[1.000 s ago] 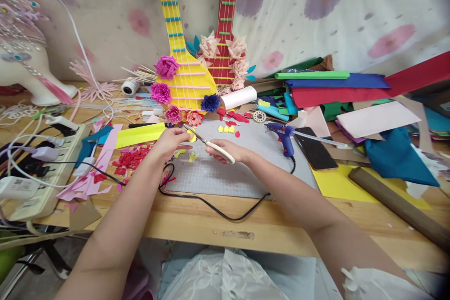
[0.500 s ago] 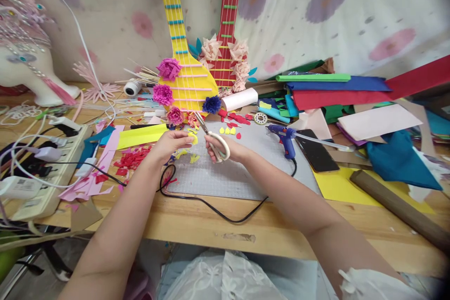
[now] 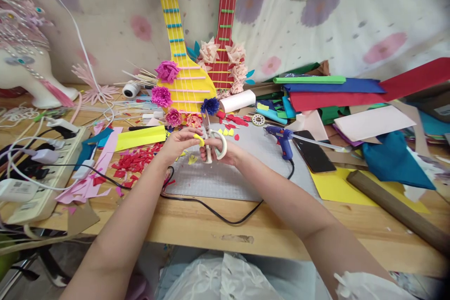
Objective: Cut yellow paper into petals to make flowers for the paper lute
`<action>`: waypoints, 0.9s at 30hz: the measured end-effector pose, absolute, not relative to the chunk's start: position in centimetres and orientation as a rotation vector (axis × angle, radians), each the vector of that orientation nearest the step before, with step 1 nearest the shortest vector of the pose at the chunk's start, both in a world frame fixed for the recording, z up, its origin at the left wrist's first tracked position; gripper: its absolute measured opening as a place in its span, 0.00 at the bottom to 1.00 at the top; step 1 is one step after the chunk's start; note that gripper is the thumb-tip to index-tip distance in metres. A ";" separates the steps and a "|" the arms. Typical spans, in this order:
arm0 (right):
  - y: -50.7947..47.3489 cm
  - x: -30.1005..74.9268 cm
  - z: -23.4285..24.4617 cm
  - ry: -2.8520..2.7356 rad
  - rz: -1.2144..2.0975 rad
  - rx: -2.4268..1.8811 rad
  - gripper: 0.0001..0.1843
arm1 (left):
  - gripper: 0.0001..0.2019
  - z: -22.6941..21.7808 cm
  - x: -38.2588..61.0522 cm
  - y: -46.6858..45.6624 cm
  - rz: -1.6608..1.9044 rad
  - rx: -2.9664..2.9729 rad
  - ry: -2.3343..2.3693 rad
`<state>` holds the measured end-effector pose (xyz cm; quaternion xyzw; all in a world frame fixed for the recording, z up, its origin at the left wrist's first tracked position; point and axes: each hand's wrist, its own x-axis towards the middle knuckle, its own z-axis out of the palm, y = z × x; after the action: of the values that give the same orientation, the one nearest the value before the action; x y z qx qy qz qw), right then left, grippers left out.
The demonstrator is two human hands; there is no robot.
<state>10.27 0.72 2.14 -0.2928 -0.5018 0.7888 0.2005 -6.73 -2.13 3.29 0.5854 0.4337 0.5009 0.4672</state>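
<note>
My right hand (image 3: 225, 152) grips cream-handled scissors (image 3: 213, 143), whose blades point up and away from me. My left hand (image 3: 177, 143) pinches a small yellow paper piece (image 3: 198, 138) right beside the blades. Both hands hover over a grey cutting mat (image 3: 232, 173) on the wooden table (image 3: 267, 232). Small yellow and red cut petals (image 3: 228, 130) lie on the mat just beyond the scissors. A few yellow scraps (image 3: 192, 159) sit under my hands.
A blue glue gun (image 3: 281, 138) with its black cord (image 3: 211, 206) and a phone (image 3: 312, 152) lie right of the mat. Coloured paper sheets (image 3: 337, 91) pile at right. Two paper guitars (image 3: 186, 79) lean on the wall. A power strip (image 3: 42, 168) sits at left, red scraps (image 3: 131, 161) beside it.
The scissors swung from lying flat, pointing left, to pointing upward. My two hands came closer together, and the yellow piece now sits by the blades.
</note>
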 end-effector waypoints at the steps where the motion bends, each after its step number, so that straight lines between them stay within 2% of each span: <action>1: 0.8 10.7 2.0 -1.552 2.005 -0.879 0.20 | 0.06 3.1 -6.8 -2.2 1.246 1.404 1.079; 4: 1.0 12.4 1.8 -2.014 1.357 -1.006 0.21 | 0.06 2.6 -6.9 -2.2 1.266 1.338 1.124; 8: 0.8 14.7 2.0 -2.424 0.960 -1.058 0.21 | 0.05 2.0 -6.7 -2.2 1.306 1.296 1.147; 13: 0.0 15.4 2.6 -2.577 0.809 -1.140 0.22 | 0.04 2.0 -5.9 -2.2 1.352 1.336 1.140; 19: -0.2 15.1 2.9 -2.618 0.674 -1.241 0.25 | 0.08 2.4 -5.4 -2.3 1.328 1.345 1.195; 27: -0.1 15.3 2.6 -2.604 0.621 -1.269 0.26 | 0.10 2.6 -5.5 -2.2 1.274 1.361 1.196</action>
<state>15.32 -0.09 2.62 -0.4265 -0.8755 0.2086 0.0894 -5.55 -2.25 2.56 0.5496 0.4832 0.5144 0.4471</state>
